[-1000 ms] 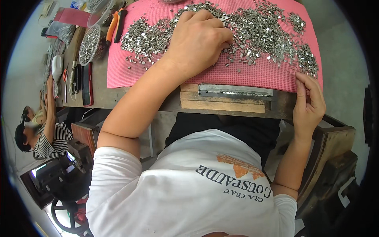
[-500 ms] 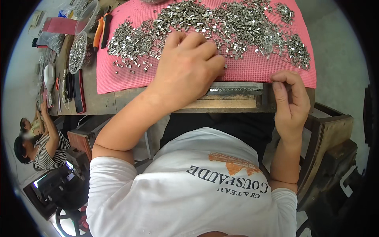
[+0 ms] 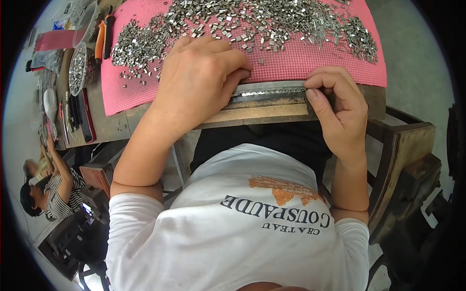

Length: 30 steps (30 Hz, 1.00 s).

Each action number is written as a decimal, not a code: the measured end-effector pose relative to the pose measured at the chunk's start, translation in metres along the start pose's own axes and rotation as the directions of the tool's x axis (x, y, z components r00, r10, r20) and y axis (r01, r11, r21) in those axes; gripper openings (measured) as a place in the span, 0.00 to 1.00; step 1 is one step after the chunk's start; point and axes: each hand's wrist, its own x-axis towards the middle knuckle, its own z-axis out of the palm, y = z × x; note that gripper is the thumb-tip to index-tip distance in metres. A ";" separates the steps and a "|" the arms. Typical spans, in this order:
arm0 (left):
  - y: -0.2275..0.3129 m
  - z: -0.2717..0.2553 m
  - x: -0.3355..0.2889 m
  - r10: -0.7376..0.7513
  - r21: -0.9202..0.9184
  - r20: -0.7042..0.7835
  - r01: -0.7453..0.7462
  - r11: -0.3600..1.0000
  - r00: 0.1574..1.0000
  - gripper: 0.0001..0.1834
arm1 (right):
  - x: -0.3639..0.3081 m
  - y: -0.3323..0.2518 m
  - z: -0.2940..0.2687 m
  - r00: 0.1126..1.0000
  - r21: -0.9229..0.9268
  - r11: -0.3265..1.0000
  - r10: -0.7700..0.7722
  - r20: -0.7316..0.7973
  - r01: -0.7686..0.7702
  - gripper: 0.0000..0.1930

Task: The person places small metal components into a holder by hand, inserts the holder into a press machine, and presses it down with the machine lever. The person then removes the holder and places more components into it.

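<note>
On the near edge of the wooden bench, a row of small linked metal pieces [image 3: 274, 91], like a narrow chain, lies along a dark metal rail [image 3: 291, 97]. My right hand [image 3: 338, 103] is at its right end, thumb and forefinger closed in a pinch; whatever sits between the fingertips is too small to make out. Over the pink mat rests my left hand [image 3: 198, 80], left of the row. Its thumb and forefinger press together, and anything in them is hidden. Beyond both hands spreads a heap of small silver metal pieces [image 3: 223, 22], some square, some pin-like.
At the left lie orange-handled pliers [image 3: 100, 41], a clear tub of metal bits [image 3: 77, 70] and several slim tools. Pink ribbed matting [image 3: 291, 63] covers the bench top. A wooden stand [image 3: 398, 160] is at my right. Another person [image 3: 53, 191] sits at the far left.
My right hand has moved left to the right end of the linked row. My left hand has drawn left and nearer the row, off the heap's edge. The whole view has shifted slightly.
</note>
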 end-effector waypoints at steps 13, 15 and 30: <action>0.040 0.018 -0.004 -0.133 -0.414 -0.173 0.050 0.909 0.976 0.04 | 0.004 -0.006 0.000 0.994 -0.163 0.981 -0.105 0.006 0.104 0.08; 0.043 0.024 -0.005 -0.135 -0.420 -0.195 0.041 0.907 0.972 0.04 | 0.005 -0.007 -0.001 0.979 -0.231 0.951 -0.201 0.039 0.205 0.09; 0.046 0.036 -0.007 -0.039 -0.243 -0.272 -0.029 0.970 0.962 0.06 | 0.001 0.007 -0.007 0.986 -0.118 0.979 -0.161 0.047 0.165 0.13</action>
